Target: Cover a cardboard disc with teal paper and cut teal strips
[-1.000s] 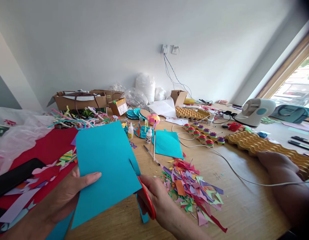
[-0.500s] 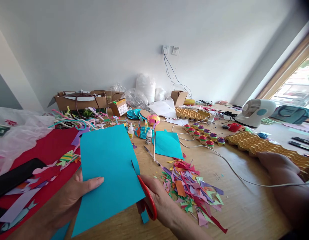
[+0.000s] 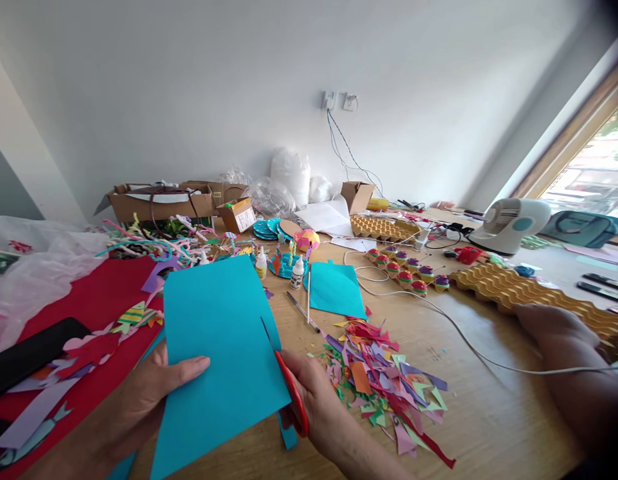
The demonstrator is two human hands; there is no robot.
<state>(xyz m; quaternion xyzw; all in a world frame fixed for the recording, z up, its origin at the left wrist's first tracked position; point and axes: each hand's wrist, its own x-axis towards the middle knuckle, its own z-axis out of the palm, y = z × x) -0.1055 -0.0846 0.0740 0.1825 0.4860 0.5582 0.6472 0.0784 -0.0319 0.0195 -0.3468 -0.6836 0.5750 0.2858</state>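
Note:
A sheet of bright blue paper [image 3: 219,347] is held up in front of me. My left hand [image 3: 153,383] grips its left side, thumb on top and fingers hidden beneath. At the right edge, my right hand [image 3: 313,393] is closed round the red handles of a pair of scissors [image 3: 295,393]. One dark blade shows over the sheet, close to its right edge; the other is hidden under it. Below the right hand hangs a narrow blue strip [image 3: 288,433]. More blue paper [image 3: 123,465] shows under my left wrist.
Colourful paper scraps [image 3: 383,380] lie right of my hand. Beyond are glue bottles [image 3: 297,273], a pen [image 3: 303,311] and another blue sheet [image 3: 336,290]. Another person's arm [image 3: 563,347] rests by an egg tray [image 3: 533,297] at right. A white cable [image 3: 453,327] crosses the table. Red paper [image 3: 103,287] lies left.
The blue sheet has shifted slightly right and down, with my left hand following. The scissors stay at its right edge, handles a little closer together.

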